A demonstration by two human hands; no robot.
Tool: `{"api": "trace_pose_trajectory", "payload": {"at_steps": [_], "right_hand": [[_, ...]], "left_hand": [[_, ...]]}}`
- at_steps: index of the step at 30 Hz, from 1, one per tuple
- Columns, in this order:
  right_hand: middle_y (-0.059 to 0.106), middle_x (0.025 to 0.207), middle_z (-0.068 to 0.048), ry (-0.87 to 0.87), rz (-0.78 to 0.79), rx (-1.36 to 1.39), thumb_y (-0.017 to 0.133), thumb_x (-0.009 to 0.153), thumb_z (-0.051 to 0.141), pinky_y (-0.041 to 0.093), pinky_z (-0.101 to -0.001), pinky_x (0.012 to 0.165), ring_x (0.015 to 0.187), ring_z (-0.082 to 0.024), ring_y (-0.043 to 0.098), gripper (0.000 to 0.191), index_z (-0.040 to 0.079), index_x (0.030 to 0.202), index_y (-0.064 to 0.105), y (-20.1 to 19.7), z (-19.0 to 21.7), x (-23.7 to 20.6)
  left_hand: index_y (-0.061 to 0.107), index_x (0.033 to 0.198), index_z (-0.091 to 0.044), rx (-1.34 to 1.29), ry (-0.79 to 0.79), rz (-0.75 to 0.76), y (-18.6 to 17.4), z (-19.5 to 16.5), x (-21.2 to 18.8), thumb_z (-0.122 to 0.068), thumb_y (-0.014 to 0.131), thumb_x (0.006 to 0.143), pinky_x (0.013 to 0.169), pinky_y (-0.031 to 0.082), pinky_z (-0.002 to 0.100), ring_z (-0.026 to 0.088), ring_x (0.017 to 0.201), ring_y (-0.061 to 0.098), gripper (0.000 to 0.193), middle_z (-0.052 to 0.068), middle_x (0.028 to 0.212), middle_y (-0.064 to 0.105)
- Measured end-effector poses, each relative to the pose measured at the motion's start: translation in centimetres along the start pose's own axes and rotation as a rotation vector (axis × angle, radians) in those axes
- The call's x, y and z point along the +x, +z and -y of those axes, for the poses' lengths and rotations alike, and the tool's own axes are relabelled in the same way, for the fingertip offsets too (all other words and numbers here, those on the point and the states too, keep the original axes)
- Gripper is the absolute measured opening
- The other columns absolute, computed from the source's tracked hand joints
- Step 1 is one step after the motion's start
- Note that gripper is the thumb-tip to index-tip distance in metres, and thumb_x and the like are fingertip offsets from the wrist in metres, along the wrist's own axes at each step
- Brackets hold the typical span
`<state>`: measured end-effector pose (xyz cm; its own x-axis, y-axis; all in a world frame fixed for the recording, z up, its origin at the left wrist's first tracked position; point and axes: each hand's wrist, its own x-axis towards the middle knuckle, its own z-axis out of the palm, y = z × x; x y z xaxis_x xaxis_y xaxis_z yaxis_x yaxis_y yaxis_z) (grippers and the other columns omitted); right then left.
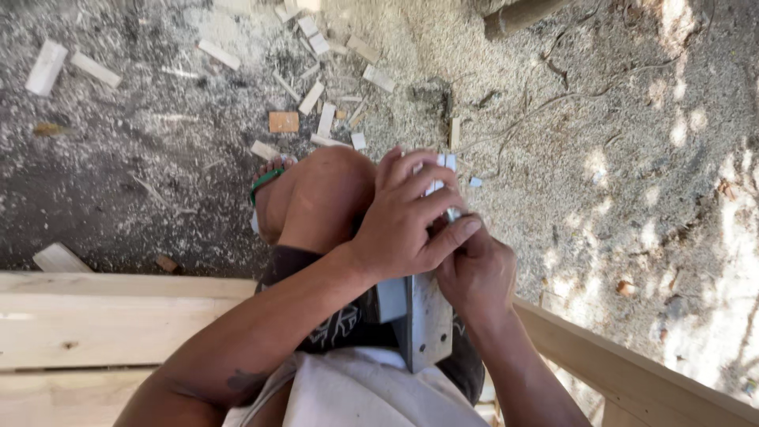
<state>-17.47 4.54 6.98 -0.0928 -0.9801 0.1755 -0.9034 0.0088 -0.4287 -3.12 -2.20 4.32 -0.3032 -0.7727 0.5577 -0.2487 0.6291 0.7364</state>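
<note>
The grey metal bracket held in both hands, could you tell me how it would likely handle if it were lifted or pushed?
The grey metal bracket looks like flat, folded plate with drilled holes, so it is probably stiff and fairly heavy for its size. Its flat faces suggest it would slide, not roll. The left hand and right hand both grip its upper end, hinting that the smooth metal may be slippery.

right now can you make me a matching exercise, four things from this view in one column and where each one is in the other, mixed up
Things:
1. left hand
2. right hand
3. metal bracket
4. wood offcuts

Places:
a. scattered on the sawdust-covered ground beyond the knee
b. on top, fingers curled over the small piece
c. resting on the lap, below both hands
d. underneath, gripping from the right side

Pairs: 1-b, 2-d, 3-c, 4-a
</note>
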Motion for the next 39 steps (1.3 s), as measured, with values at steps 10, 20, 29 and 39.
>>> {"api": "trace_pose_trajectory", "payload": {"at_steps": [10, 20, 29, 39], "right_hand": [[0.064, 0.054, -0.013, -0.068, 0.147, -0.083, 0.073, 0.083, 0.019, 0.051, -0.0462, 0.044, 0.045, -0.034, 0.064, 0.016, 0.007, 0.082, 0.062, -1.7, -1.8, 3.5], [0.061, 0.052, -0.01, -0.277, 0.182, -0.042, 0.075, 0.085, 0.024, 0.049, -0.0428, 0.039, 0.04, -0.03, 0.061, 0.024, 0.009, 0.077, 0.058, -0.9, -3.2, 6.3], [0.061, 0.057, -0.009, -0.397, 0.272, 0.086, 0.075, 0.086, 0.02, 0.048, -0.0418, 0.039, 0.042, -0.028, 0.06, 0.026, 0.008, 0.076, 0.055, -0.4, -4.9, 7.7], [0.059, 0.053, -0.01, -0.454, 0.231, 0.085, 0.077, 0.084, 0.021, 0.05, -0.0419, 0.041, 0.042, -0.029, 0.061, 0.025, 0.009, 0.077, 0.056, 0.2, -5.6, 7.6]], "left_hand": [[0.064, 0.076, -0.009, 0.127, -0.006, -0.072, 2.4, 0.6, 2.3, -0.018, 0.067, 0.097, 0.1, 0.034, 0.049, 0.026, 0.098, 0.058, 0.024, 0.004, 0.086, 0.063], [0.059, 0.074, -0.006, 0.072, -0.014, -0.138, 2.9, 2.0, 2.9, -0.014, 0.064, 0.097, 0.102, 0.033, 0.05, 0.027, 0.094, 0.057, 0.025, 0.006, 0.08, 0.059], [0.059, 0.075, -0.007, 0.053, -0.059, -0.106, 2.9, 2.6, 2.9, -0.013, 0.063, 0.1, 0.106, 0.035, 0.047, 0.025, 0.092, 0.056, 0.026, 0.005, 0.078, 0.057], [0.059, 0.074, -0.007, 0.039, -0.044, -0.08, 2.6, 2.7, 2.7, -0.014, 0.064, 0.098, 0.112, 0.032, 0.049, 0.025, 0.092, 0.059, 0.025, 0.004, 0.08, 0.062]]}}
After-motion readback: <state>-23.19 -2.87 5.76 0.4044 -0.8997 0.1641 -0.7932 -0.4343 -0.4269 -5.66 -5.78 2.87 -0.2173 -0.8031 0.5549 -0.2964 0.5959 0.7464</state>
